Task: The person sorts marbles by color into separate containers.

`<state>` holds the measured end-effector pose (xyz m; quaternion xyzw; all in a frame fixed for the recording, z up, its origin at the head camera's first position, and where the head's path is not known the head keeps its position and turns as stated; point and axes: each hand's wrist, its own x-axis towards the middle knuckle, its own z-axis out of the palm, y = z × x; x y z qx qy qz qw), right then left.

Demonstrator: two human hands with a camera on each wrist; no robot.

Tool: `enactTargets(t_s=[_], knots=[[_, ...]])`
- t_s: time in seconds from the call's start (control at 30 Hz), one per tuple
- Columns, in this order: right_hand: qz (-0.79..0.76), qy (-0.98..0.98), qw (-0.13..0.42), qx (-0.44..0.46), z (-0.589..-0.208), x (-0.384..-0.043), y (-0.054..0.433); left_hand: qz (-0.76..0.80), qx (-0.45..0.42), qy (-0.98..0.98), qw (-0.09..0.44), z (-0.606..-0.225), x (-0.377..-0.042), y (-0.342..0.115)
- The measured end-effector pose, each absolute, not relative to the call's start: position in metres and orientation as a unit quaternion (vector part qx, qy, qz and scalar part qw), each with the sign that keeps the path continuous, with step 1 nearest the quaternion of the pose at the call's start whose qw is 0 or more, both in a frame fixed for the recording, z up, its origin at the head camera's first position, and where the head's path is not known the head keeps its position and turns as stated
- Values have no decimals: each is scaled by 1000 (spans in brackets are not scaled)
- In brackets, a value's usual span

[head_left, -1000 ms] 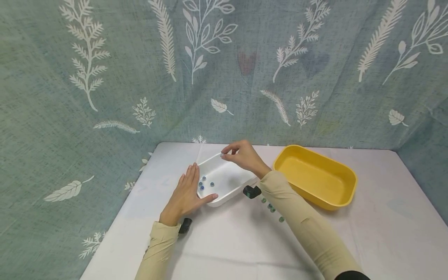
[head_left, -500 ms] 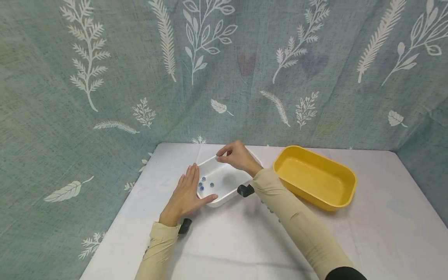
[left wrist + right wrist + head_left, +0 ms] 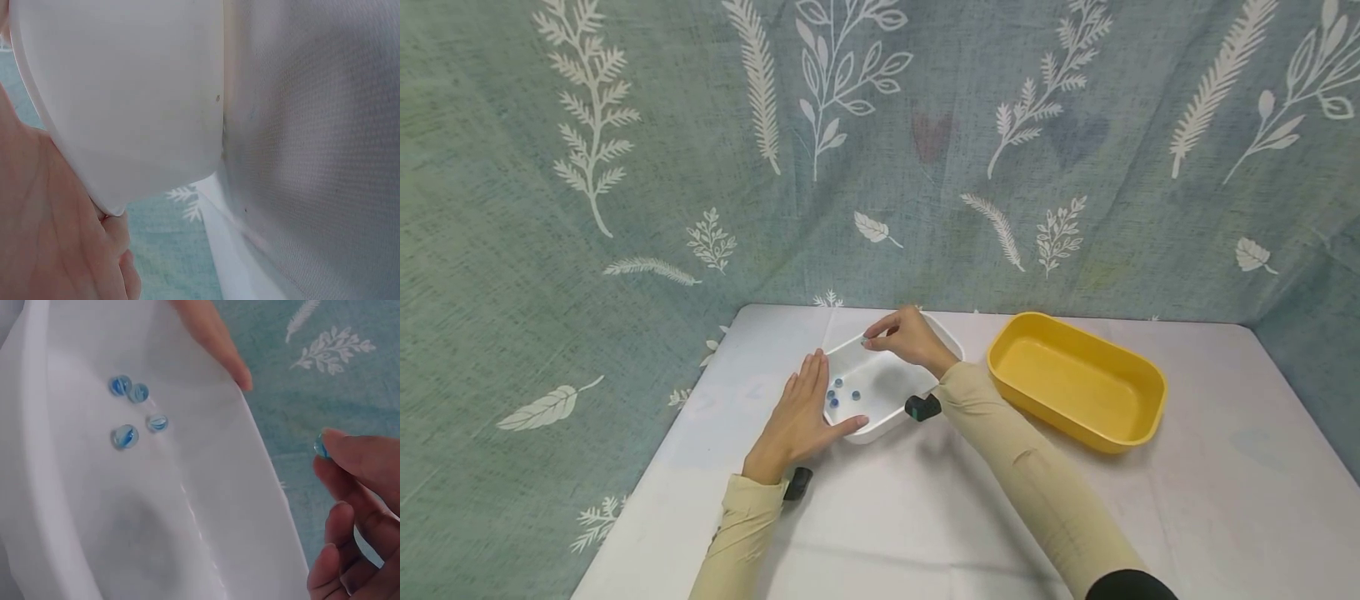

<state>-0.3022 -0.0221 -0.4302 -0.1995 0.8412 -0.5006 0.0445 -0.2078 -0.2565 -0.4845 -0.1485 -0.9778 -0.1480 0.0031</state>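
Note:
A white rectangular tub (image 3: 891,379) sits on the table, with several clear marbles with blue swirls (image 3: 127,435) lying loose at its left end. My left hand (image 3: 795,417) rests against the tub's left rim, fingers straight and thumb spread along the near side; in the left wrist view the palm (image 3: 50,231) lies beside the rim. Above the tub, my right hand (image 3: 910,337) pinches one blue-swirled marble (image 3: 320,446) between thumb and index finger. The other fingers of that hand are curled loosely.
To the right of the white tub stands a yellow tub (image 3: 1075,383), with nothing visible inside. A leaf-patterned cloth (image 3: 880,167) hangs behind the white-covered table (image 3: 880,517). The right sleeve (image 3: 1022,458) crosses the space in front of the yellow tub.
My right hand has shifted slightly left over the white tub with the pinched marble. The green and blue marbles on the table are now hidden by the right sleeve. The left hand stays put.

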Motion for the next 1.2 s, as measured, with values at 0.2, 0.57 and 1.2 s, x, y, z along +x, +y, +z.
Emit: enactTargets(t_s=[0.2,0.57,1.2], knots=[[-510,839,60,-180,-436,-304,-23,-145,-150,-978,5,-484,-208,-256],[-514,839,68,-165,-443,-304,-29,-142,-153,-978,17,-485,-208,-256],[-512,840,78,-160,-452,-304,-37,-143,-152,-978,16,-485,-207,-257]])
